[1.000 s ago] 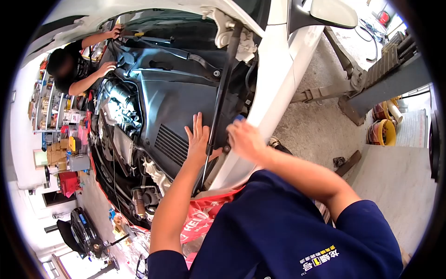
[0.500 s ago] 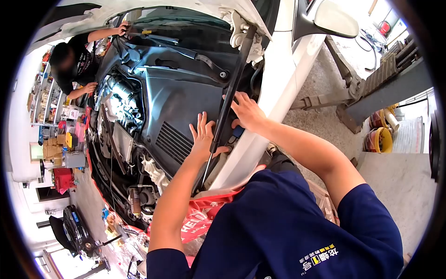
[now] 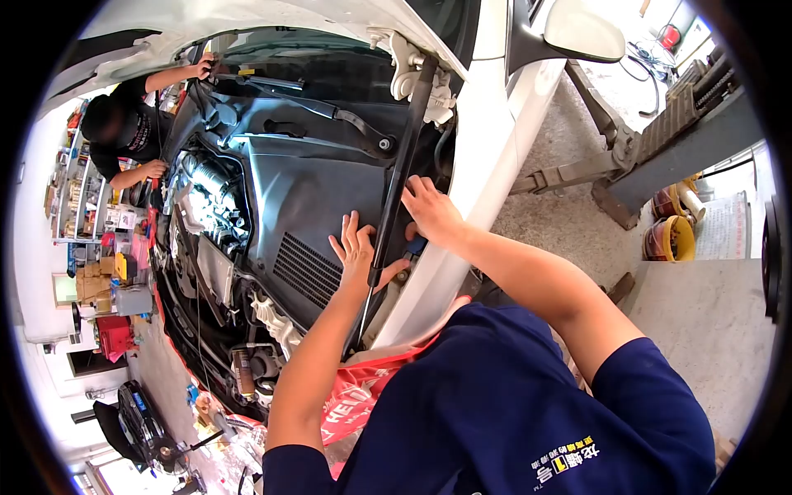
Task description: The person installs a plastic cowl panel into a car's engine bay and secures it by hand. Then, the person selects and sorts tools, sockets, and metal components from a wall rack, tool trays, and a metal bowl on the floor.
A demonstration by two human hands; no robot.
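My left hand (image 3: 358, 257) lies on the black plastic cowl cover (image 3: 318, 177) beside its vent grille (image 3: 307, 266). Its fingers are spread, and the thumb reaches behind the black gas strut (image 3: 402, 165). On the strut's other side, my right hand (image 3: 432, 216) rests at the cover's edge by the white fender (image 3: 450, 272). Its fingers are apart and slightly bent, with the tips close to the strut. A small dark blue cap (image 3: 418, 246) shows just below the right thumb. I see no object held in either hand.
A co-worker (image 3: 124, 132) stands across the engine bay (image 3: 216, 198), one hand up near the windshield. Overhead is the raised hood (image 3: 330, 18). A red fender cover (image 3: 359, 398) hangs in front of me. A lift post (image 3: 685, 157) and buckets (image 3: 670, 239) stand at right.
The view has shifted slightly. My right fingertips have drawn back a little from the strut. My left hand stays spread on the cover.
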